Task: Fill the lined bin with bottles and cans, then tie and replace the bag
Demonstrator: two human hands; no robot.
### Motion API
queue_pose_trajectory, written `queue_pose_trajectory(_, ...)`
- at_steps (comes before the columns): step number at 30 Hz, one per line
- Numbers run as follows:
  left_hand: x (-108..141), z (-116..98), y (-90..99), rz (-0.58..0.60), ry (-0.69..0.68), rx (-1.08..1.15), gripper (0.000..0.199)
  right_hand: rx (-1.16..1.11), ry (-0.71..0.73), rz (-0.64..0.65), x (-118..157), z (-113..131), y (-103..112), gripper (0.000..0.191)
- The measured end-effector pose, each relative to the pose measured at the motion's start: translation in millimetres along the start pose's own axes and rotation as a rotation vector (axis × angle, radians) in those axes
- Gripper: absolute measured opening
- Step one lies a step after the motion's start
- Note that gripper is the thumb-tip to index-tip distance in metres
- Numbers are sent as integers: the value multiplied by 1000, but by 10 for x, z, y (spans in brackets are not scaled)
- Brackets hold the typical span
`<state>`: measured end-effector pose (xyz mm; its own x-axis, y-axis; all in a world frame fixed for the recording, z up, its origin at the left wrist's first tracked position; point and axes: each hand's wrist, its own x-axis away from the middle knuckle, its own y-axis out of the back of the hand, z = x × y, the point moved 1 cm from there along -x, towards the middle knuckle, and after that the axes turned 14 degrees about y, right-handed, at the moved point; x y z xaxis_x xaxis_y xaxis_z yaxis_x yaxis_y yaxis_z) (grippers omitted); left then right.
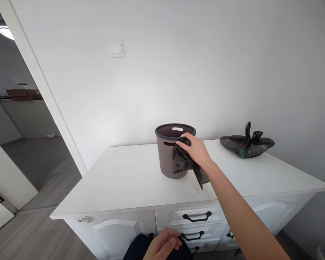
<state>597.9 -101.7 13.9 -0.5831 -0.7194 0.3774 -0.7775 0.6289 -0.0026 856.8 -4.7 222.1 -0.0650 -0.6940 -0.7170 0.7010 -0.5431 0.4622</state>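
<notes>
My right hand [196, 148] pinches a crumpled black plastic garbage bag [185, 159], which hangs down in front of the bin's right side. The bin is a mauve-brown trash can [166, 159] with a dark rim and handle slots, standing upright on the white cabinet top [119, 177]. Part of its right side is hidden behind the bag and hand. Low in front of the drawers, my left hand [162, 243] is loosely curled, holding nothing, with thumb and fingers a little apart. A filled, knotted black garbage bag [247, 144] lies on the cabinet's right part.
Below the top are white drawers with black handles [197, 216]. Behind the cabinet rises a white wall with a light switch [118, 49]. To the left, a doorway opens onto grey flooring [40, 166], with a cardboard box [20, 94] on a ledge beyond.
</notes>
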Motion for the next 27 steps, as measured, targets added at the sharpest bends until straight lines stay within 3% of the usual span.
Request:
queue_pose_trajectory(3, -129, -205, -53, -58, -110, 16, 54, -80, 13, -79, 134, 30, -1, 36)
queue_pose_trajectory(8, -217, -815, -76, -336, -343, 67, 58, -322, -6, -334, 709, 245, -205, 49)
queue_pose_trajectory(12, -116, -1156, -112, -335, -439, 159, 63, -602, -156, -344, 1085, 485, -448, 44)
queue_pose_trajectory(14, -34, -1230, -101, -352, -474, 178, 55, -699, -225, -328, 1167, 598, -505, 42)
queue_pose_trajectory(18, 144, -1231, 29, -525, -501, 158, 29, -840, -319, -279, 1244, 741, -488, 36)
queue_pose_trajectory(23, 426, -1185, 204, -786, -526, 76, 25, -939, -414, -293, 1426, 728, -402, 23)
queue_pose_trajectory(27, 650, -1273, 195, -890, -574, 39, 19, -982, -462, -291, 1550, 636, -402, 21)
